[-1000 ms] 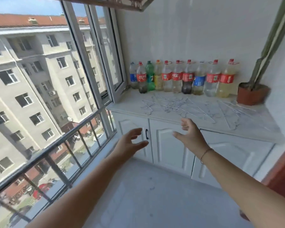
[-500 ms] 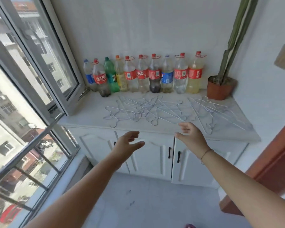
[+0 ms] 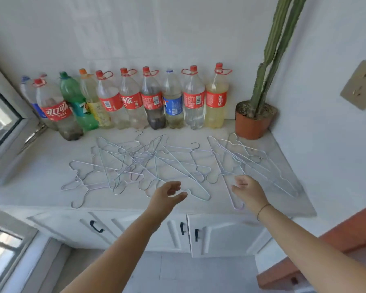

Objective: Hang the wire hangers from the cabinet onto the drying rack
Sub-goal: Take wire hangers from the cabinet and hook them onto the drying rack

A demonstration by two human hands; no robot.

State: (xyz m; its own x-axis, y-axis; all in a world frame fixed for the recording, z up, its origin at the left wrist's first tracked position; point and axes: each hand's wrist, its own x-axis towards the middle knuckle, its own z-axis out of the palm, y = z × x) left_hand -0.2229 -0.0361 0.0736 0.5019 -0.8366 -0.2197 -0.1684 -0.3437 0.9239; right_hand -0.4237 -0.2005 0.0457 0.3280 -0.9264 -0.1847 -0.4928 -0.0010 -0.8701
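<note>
here the thin silver wire hangers (image 3: 140,159) lie tangled flat on the white cabinet top (image 3: 40,180), just beyond both hands. the right hand (image 3: 248,192), fingers loose and empty, is over one running back-to-front at the front edge; the left hand (image 3: 167,195), equally slack, hovers beside another.

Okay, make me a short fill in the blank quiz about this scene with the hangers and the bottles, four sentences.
1. The wire hangers lie scattered on the white ___, above its closed doors.
2. Exactly one bottle in the row behind them is ___.
3. The left hand and right hand reach toward them, both ___ and holding nothing.
4. A thin bracelet sits on the ___ wrist.
Missing words: cabinet, green, open, right.
</note>
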